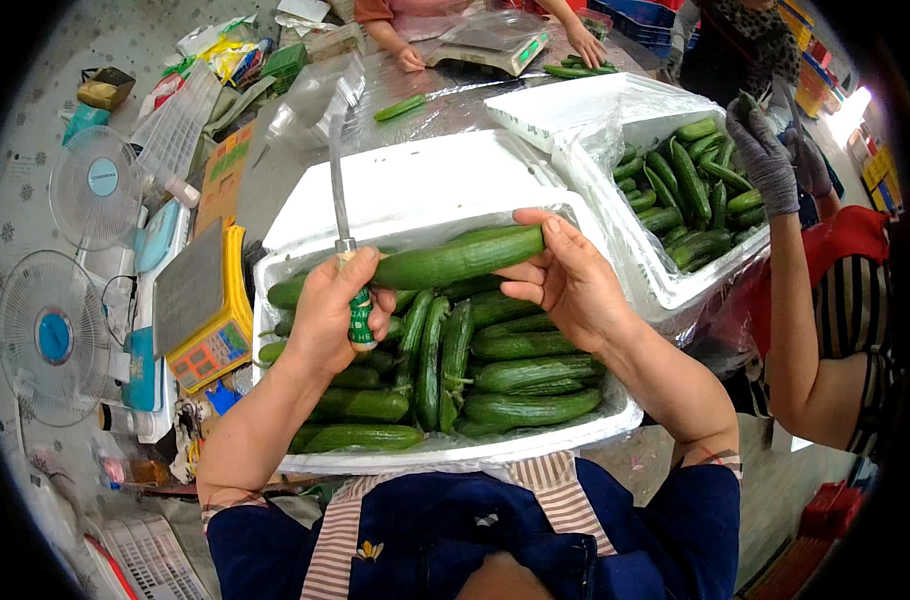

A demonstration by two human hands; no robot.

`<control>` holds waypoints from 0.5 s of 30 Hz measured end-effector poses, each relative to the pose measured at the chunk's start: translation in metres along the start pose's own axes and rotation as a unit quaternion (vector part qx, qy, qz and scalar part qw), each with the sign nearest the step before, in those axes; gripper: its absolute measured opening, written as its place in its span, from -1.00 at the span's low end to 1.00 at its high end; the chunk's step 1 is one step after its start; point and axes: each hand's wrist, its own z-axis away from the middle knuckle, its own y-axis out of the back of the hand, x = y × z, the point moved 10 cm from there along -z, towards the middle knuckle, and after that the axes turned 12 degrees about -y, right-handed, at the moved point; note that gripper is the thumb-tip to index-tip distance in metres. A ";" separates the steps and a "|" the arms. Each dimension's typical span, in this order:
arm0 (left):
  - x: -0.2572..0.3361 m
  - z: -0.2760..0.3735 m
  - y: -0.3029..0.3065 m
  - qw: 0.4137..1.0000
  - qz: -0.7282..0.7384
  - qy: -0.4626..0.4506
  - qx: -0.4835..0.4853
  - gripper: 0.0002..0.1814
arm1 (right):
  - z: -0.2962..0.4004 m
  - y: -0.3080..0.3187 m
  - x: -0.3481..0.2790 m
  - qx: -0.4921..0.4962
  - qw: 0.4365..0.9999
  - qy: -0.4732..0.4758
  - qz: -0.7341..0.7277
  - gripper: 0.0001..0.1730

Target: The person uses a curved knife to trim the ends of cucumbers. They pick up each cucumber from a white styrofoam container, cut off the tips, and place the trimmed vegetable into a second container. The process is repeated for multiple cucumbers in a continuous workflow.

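My left hand grips a knife by its handle, which is wrapped in green printed material. The narrow blade points up and away from me. A long green cucumber lies nearly level between my hands. Its left end touches my left hand near the thumb and the knife handle. At its right end, the fingers and thumb of my right hand hold it. Below is a white foam box lined with clear plastic, with several cucumbers packed in it.
Beyond the box lies a white foam lid. A second foam box of cucumbers stands right, beside a co-worker's gloved hand. Another person's hand touches cucumbers at the far side. Left are a yellow scale and fans.
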 end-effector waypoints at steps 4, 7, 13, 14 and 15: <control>0.014 -0.004 -0.008 0.998 -0.001 -0.052 -0.026 -0.69 | -0.002 0.012 0.010 0.069 0.996 -0.061 -0.011 -0.52; 0.019 -0.010 -0.012 0.997 -0.030 -0.059 -0.043 -0.66 | -0.002 0.012 0.017 0.057 0.994 -0.093 -0.016 -0.49; 0.017 -0.034 -0.008 0.992 -0.082 -0.083 -0.044 -0.72 | -0.003 0.018 0.022 0.068 0.991 -0.110 -0.027 -0.44; 0.017 -0.037 -0.010 0.993 -0.069 -0.084 -0.041 -0.74 | -0.004 0.018 0.021 0.064 0.992 -0.110 -0.026 -0.43; 0.017 -0.039 -0.011 0.994 -0.057 -0.086 -0.037 -0.76 | -0.004 0.019 0.022 0.060 0.992 -0.111 -0.025 -0.42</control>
